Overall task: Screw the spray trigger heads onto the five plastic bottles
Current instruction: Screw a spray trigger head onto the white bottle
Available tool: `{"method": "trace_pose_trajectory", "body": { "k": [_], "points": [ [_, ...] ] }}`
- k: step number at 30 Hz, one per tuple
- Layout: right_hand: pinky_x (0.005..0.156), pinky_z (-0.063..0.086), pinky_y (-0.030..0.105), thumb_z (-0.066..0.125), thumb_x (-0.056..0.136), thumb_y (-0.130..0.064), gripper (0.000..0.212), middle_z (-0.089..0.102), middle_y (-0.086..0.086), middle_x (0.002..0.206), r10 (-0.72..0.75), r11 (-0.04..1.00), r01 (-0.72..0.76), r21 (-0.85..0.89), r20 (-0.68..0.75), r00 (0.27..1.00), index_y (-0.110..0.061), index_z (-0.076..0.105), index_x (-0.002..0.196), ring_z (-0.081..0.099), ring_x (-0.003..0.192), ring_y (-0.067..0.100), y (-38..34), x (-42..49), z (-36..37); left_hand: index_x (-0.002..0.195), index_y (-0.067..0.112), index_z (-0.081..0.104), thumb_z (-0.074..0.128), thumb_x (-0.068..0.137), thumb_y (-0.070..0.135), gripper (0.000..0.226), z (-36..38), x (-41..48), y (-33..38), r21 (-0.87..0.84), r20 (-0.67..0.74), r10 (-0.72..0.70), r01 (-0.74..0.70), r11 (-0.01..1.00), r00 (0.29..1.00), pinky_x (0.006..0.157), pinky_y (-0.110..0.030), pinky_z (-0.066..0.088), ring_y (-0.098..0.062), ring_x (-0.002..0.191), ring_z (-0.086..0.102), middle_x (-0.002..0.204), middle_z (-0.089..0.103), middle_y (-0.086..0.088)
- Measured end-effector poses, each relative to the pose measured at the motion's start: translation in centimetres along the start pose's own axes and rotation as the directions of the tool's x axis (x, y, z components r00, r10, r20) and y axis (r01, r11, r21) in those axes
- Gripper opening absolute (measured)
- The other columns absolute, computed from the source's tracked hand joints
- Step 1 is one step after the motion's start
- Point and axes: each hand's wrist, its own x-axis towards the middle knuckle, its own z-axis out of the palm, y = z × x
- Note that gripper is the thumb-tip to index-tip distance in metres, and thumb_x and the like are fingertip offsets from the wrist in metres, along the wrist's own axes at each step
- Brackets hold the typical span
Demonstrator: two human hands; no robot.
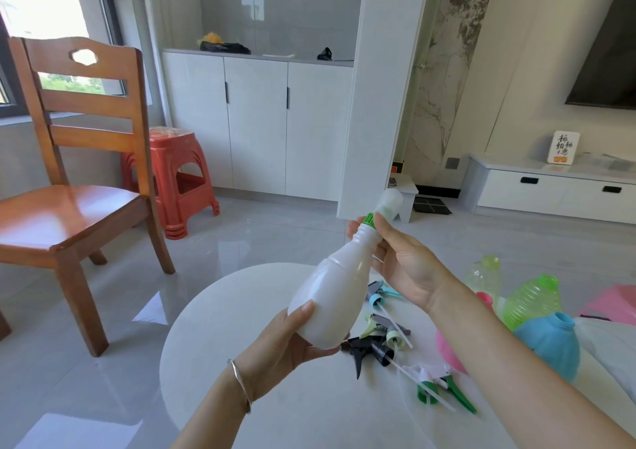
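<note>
I hold a white plastic bottle (334, 293) tilted over the round white table (275, 397). My left hand (292, 342) cups its base. My right hand (402, 266) pinches the neck just below a green collar (370, 219), with a white trigger head (390, 202) on top. Loose trigger heads lie on the table: a black one (368, 349), a green and white one (444, 388), a pale green one (382, 326) and a light blue one (378, 293). At the right are a blue bottle (550, 342), a green ribbed bottle (531, 299), a clear bottle (485, 275) and a pink bottle (451, 349), partly hidden by my right arm.
A wooden chair (75, 173) stands at the left with a red plastic stool (175, 176) behind it. White cabinets (258, 121) line the far wall. A low white drawer unit (550, 190) sits at the right. Something pink (612, 302) lies at the right edge.
</note>
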Motion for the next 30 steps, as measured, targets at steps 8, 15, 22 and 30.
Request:
{"method": "trace_pose_trajectory", "body": {
  "k": [8, 15, 22, 30],
  "points": [
    [0.089, 0.048, 0.030, 0.065, 0.073, -0.035, 0.021, 0.074, 0.003, 0.104, -0.030, 0.998, 0.031, -0.062, 0.024, 0.999, -0.017, 0.076, 0.076, 0.066, 0.106, 0.011, 0.4, 2.2, 1.6, 0.125, 0.024, 0.056, 0.080, 0.061, 0.054, 0.075, -1.3, 0.3, 0.6, 0.162, -0.105, 0.161, -0.143, 0.976, 0.981, 0.082, -0.035, 0.055, -0.031, 0.112, 0.062, 0.120, 0.065, -0.010],
    [0.084, 0.048, 0.024, 0.062, 0.075, -0.041, 0.027, 0.073, -0.003, 0.094, -0.121, 0.983, 0.124, -0.132, 0.031, 0.992, -0.018, 0.070, 0.087, 0.066, 0.096, 0.007, 2.4, 4.8, 3.4, 0.131, 0.028, 0.048, 0.076, 0.066, 0.053, 0.075, -4.1, 0.1, 1.9, 0.137, -0.125, 0.127, -0.110, 0.984, 0.984, 0.091, -0.036, 0.052, -0.026, 0.117, 0.059, 0.128, 0.061, -0.006],
    [0.096, 0.046, 0.028, 0.063, 0.071, -0.047, 0.034, 0.072, -0.006, 0.099, -0.220, 0.909, 0.249, -0.335, 0.123, 0.968, -0.024, 0.067, 0.096, 0.064, 0.105, 0.010, 5.0, 8.3, 7.0, 0.126, 0.045, 0.045, 0.074, 0.060, 0.058, 0.073, -7.1, 0.8, 3.3, 0.736, -0.318, 0.495, -0.119, 0.667, 0.809, 0.092, -0.017, 0.043, 0.009, 0.112, 0.051, 0.124, 0.055, 0.024],
    [0.087, 0.048, 0.022, 0.067, 0.079, -0.045, 0.023, 0.070, -0.009, 0.107, -0.122, 0.845, 0.218, -0.488, 0.221, 0.968, -0.034, 0.064, 0.099, 0.062, 0.104, 0.006, 10.5, 12.8, 8.5, 0.126, 0.035, 0.045, 0.079, 0.070, 0.034, 0.066, -13.0, 3.8, 3.0, 0.782, -0.360, 0.508, -0.044, 0.622, 0.782, 0.098, -0.034, 0.046, -0.002, 0.113, 0.053, 0.118, 0.059, 0.018]
  ]
}}
